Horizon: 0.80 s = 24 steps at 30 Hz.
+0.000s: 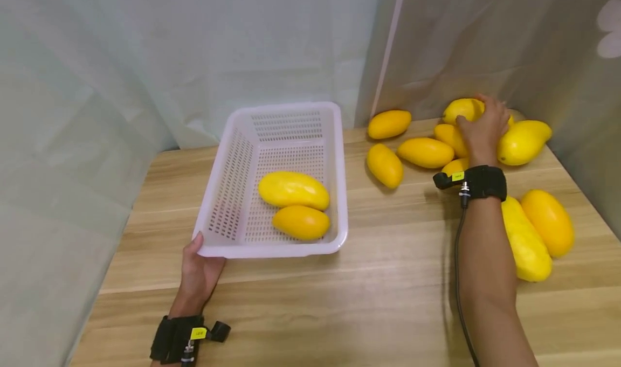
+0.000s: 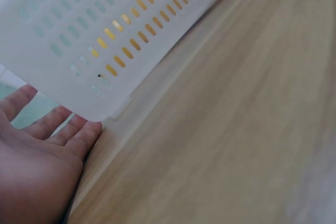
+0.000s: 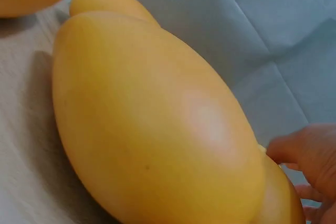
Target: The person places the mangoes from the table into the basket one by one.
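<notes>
A white plastic basket (image 1: 339,184) with slotted walls stands on the table, and two yellow mangoes (image 1: 294,190) lie side by side in it. My left hand (image 1: 200,272) holds its near left corner, thumb at the rim. In the left wrist view the fingers (image 2: 58,124) touch the basket's outer wall (image 2: 47,77). At the back right, my right hand (image 1: 485,127) grips a mango (image 1: 462,109) among several others, with the thumb on its near side. A large mango (image 3: 152,124) fills the right wrist view and partly hides what the right hand (image 3: 315,161) grasps.
Left of the right hand lie several loose mangoes (image 1: 425,152). Another mango (image 1: 525,142) sits just right of it. Two big mangoes (image 1: 548,221) lie beside the right forearm. A pale sheet (image 1: 271,43) hangs behind the wooden table (image 1: 310,307).
</notes>
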Each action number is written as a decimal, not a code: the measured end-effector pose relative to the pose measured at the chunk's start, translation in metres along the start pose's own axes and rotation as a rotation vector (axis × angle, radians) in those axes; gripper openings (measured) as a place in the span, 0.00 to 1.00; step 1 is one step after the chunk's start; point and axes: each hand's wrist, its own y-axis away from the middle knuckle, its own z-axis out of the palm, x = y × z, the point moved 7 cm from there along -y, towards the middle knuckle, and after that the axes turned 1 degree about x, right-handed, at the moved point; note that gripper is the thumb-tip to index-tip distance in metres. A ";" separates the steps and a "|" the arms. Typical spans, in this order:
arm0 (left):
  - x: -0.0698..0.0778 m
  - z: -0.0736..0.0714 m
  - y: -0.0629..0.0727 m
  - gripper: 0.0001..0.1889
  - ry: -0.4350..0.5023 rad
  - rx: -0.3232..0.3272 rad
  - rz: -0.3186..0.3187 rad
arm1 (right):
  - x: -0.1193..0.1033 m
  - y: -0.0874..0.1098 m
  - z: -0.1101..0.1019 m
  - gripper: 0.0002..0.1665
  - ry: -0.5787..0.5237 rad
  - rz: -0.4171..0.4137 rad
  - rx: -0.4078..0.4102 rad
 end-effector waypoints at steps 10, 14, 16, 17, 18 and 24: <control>0.010 0.003 0.019 0.31 -0.027 -0.001 -0.011 | -0.001 0.001 0.001 0.57 0.112 0.040 -0.223; 0.014 0.005 0.027 0.31 -0.032 0.007 -0.013 | -0.002 0.003 0.003 0.66 0.132 0.101 -0.313; 0.016 0.006 0.030 0.30 -0.027 0.006 -0.011 | -0.003 0.004 0.004 0.69 0.131 0.136 -0.352; 0.017 0.007 0.032 0.30 -0.027 0.007 -0.012 | -0.003 0.005 0.005 0.70 0.127 0.150 -0.365; 0.018 0.007 0.033 0.30 -0.028 0.008 -0.014 | -0.002 0.005 0.006 0.70 0.124 0.163 -0.372; 0.020 0.007 0.041 0.30 -0.045 0.028 -0.020 | -0.004 0.003 0.007 0.70 0.107 0.170 -0.330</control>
